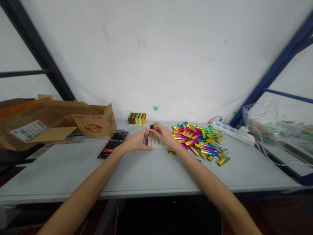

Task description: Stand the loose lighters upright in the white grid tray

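Observation:
A white tray with rows of round holes point(154, 142) lies on the table between my two hands. My left hand point(137, 141) grips its left side, the thumb along the near edge and the fingers up by the far corner. My right hand point(163, 133) reaches over the tray from the right and pinches a lighter with a dark red top and golden body point(151, 130), upright at the tray's far left. The fingers partly hide the lighter and the holes behind it. To the right of my right hand spreads a loose pile of shiny multicoloured lighters point(195, 138).
Against the wall stands a filled block of green, brown and yellow lighters point(137, 118). A phone showing a timer point(113, 144) lies left of my left hand. Open cardboard boxes point(95, 122) stand at the left. A white power strip point(233, 132) with cables and plastic bags point(266, 124) are at the right.

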